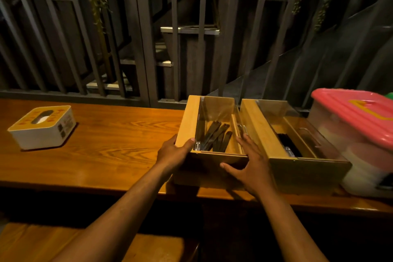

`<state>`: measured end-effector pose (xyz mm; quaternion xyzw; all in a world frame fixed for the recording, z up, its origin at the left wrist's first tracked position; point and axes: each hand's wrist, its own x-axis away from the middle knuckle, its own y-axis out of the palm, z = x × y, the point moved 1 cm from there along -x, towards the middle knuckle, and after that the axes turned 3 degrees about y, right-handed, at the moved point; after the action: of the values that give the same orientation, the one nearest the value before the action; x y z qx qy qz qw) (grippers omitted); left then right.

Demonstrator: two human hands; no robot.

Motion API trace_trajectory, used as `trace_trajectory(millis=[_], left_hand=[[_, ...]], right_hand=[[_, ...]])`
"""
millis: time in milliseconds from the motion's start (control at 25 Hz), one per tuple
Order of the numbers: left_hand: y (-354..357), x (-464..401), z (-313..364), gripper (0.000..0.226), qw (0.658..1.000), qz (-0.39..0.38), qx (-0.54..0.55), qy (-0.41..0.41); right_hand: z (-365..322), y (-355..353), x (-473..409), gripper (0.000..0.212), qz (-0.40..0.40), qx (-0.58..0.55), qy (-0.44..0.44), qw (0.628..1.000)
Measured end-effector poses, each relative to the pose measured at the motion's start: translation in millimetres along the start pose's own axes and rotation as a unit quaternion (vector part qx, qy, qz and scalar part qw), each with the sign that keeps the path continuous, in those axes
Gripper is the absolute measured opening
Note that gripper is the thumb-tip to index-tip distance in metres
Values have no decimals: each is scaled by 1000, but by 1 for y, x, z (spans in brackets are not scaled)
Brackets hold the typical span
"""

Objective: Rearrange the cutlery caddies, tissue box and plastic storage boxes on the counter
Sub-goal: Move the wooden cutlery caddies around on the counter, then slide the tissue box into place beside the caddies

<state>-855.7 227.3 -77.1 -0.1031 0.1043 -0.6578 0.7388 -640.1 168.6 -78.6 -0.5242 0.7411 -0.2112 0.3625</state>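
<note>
Caddy (209, 132) between both hands (touching)

wooden caddies (214, 132) side by side (lidded), tissue box (42, 126) left

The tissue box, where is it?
In the head view, the tissue box sits alone at the left end of the counter, well left of the two caddies and both hands.

Tissue box (42, 126) sits far left on my tabletop (119, 134). Two cutlery caddies (209, 134) side by side center-right, touching; lidded storage box (359, 138) right of 'em, railing (136, 38) behind.
</note>
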Motion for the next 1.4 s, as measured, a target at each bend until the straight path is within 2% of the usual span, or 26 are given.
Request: trace_trajectory(millis=[200, 280, 360, 480, 600, 680, 800, 960, 1080, 1240, 1400], left_hand=[[3, -5, -7, 60, 999, -5, -30, 16], [0, -4, -9, 58, 998, 3, -62, 24], [-10, -10, -7, 56, 988, 29, -147, 39], [-55, -3, -3, 51, 952, 112, -268, 98], [-111, -4, -4, 51, 885, 166, -389, 194], [-158, -4, -14, 54, 854, 181, -442, 205], [-233, -13, -30, 54, 832, 197, -479, 199], [-332, -33, -58, 54, 839, 189, -478, 179], [-411, -58, -87, 55, 841, 184, -485, 155], [-473, -94, -122, 52, 873, 155, -452, 98], [-509, -138, -149, 49, 931, 118, -345, 28]], right_hand=[[-5, -3, 2, 86, -20, 18, 23, 999], [-25, -1, 1, 76, 36, 49, 13, 998], [-56, 8, -6, 63, 79, 102, -25, 991], [-112, 38, -10, 52, 35, 90, -89, 991], [-154, 76, -20, 48, 11, 89, -130, 988], [-184, 107, -19, 47, -3, 80, -147, 986], [-234, 158, -19, 48, -17, 82, -156, 984], [-300, 234, -21, 47, -22, 80, -153, 985], [-351, 305, -18, 48, -66, 75, -149, 984], [-398, 375, -19, 54, -126, 85, -118, 981], [-436, 414, -39, 66, -156, 90, -83, 980]])
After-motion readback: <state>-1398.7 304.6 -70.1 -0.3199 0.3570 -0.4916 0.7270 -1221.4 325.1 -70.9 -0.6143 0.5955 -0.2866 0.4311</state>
